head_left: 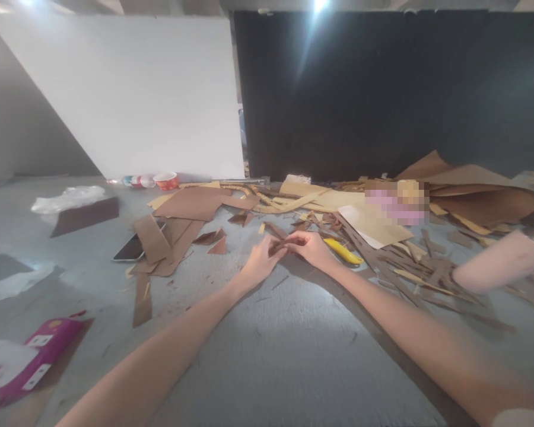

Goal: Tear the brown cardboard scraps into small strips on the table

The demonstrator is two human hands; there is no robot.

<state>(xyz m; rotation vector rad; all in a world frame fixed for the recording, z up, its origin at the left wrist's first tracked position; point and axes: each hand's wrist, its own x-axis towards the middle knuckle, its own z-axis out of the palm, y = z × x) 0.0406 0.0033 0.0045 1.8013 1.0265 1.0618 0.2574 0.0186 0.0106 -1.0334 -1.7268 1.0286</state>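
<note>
At the middle of the head view, my left hand and my right hand meet with fingertips close together. Both are closed in a pinch on a narrow brown strip that looks like leather or thick paper. Its far end sticks out past the left fingers; the part between the fingertips is mostly hidden. Just right of my right hand lies a yellow object, perhaps a small tool. Small dark brown offcuts lie left of my hands.
Brown sheets partly cover a phone on the left. A purple tissue pack lies front left, a paper cup at the back. Strips pile up on the right, where another person's arm reaches in. Panels stand behind.
</note>
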